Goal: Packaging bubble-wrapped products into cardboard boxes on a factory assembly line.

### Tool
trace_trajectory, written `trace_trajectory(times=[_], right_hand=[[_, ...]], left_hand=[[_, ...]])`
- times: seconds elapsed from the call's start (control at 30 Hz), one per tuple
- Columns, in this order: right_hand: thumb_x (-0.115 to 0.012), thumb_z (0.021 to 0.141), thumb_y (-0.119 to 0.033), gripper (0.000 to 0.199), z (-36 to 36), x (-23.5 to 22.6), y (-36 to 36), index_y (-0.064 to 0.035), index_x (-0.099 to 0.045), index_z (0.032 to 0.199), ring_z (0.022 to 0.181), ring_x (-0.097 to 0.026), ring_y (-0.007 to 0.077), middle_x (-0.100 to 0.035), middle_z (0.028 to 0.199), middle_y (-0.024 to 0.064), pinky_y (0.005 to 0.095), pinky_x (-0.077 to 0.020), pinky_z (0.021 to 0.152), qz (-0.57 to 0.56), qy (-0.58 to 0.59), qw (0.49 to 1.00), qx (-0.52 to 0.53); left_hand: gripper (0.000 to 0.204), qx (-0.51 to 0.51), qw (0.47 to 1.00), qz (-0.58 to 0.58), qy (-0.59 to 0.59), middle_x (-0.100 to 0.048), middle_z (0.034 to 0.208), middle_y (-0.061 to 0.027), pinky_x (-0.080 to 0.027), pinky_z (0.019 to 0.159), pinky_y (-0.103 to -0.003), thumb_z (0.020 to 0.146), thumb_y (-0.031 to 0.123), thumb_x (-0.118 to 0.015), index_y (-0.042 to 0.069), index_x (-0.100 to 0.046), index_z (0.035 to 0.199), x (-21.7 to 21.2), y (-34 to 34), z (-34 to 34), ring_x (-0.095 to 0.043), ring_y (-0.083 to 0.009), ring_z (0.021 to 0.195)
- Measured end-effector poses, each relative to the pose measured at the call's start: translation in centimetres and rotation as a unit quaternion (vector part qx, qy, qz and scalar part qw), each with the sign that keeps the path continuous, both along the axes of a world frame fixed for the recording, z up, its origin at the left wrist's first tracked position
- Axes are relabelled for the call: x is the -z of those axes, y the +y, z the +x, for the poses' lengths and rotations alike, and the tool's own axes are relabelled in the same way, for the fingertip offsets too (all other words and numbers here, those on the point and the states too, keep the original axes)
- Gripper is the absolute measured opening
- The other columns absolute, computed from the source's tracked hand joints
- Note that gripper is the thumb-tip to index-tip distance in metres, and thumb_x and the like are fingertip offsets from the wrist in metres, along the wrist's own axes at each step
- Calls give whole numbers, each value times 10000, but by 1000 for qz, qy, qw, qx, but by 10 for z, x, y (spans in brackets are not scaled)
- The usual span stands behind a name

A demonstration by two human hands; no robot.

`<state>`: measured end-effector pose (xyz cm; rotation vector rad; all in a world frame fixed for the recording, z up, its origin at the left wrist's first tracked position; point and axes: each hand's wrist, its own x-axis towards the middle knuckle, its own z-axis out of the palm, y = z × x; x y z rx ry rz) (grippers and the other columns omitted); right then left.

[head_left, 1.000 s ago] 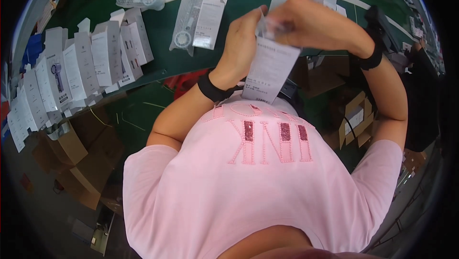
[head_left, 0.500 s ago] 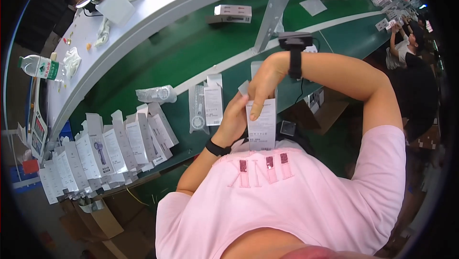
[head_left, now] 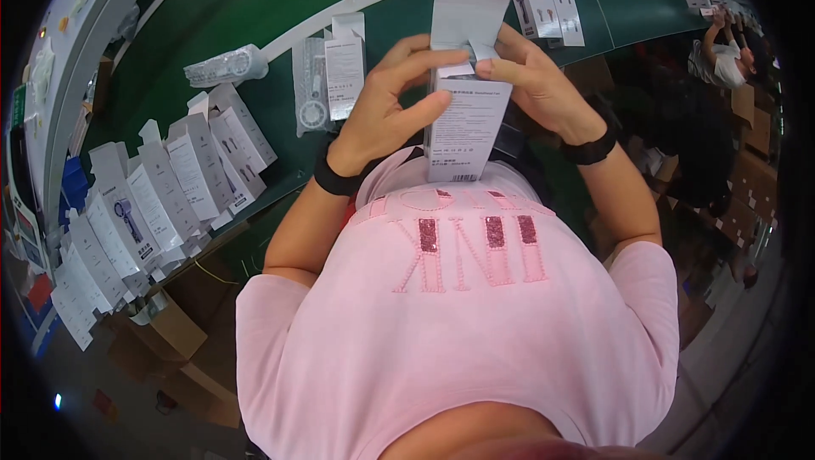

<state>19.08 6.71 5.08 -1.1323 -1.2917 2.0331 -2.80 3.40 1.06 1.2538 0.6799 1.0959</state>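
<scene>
A tall white printed carton (head_left: 467, 129) stands upright against my body, its long top flap (head_left: 469, 19) raised and its mouth toward the far side. My left hand (head_left: 397, 95) grips its left side, thumb on the front face and fingers at the upper edge. On the other side my right hand (head_left: 543, 82) holds the upper right corner, with its thumb on a small inner flap at the mouth. What lies inside the carton is hidden. Left of my hands, another white carton (head_left: 345, 70) with a raised flap lies beside a clear bubble-wrapped item (head_left: 311, 86).
Several white cartons with raised flaps (head_left: 153, 205) stand in a row along the green table's (head_left: 246, 27) left edge. Another bubble-wrapped item (head_left: 227, 66) lies behind them. Two printed cartons (head_left: 533, 6) are at the back right. A person (head_left: 726, 61) works at far right.
My right hand has come off the carton's top to its right side, and the long flap now stands raised. My left hand has moved up to the mouth. The whole view has shifted.
</scene>
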Motion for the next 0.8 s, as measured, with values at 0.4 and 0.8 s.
trace_trajectory(times=[0.4,0.8], right_hand=[[-566,915,-106,297,9,-5,-5,-41,-633,1197,1069,-577,180,-604,1220,116,284,-466,902,250,-83,965,14],[-704,788,-152,422,52,-18,28,-84,-621,1197,1039,-581,311,-581,1150,158,356,-471,874,436,-239,862,-99]], left_hand=[[428,-25,992,-115,-49,-536,1260,-111,-478,928,-341,810,94,-721,59,-559,1204,10,3,7,-556,-205,1122],[392,23,995,-97,-25,-494,1356,-183,-410,1014,-356,831,36,-687,29,-599,1213,26,46,54,-469,-223,1257]])
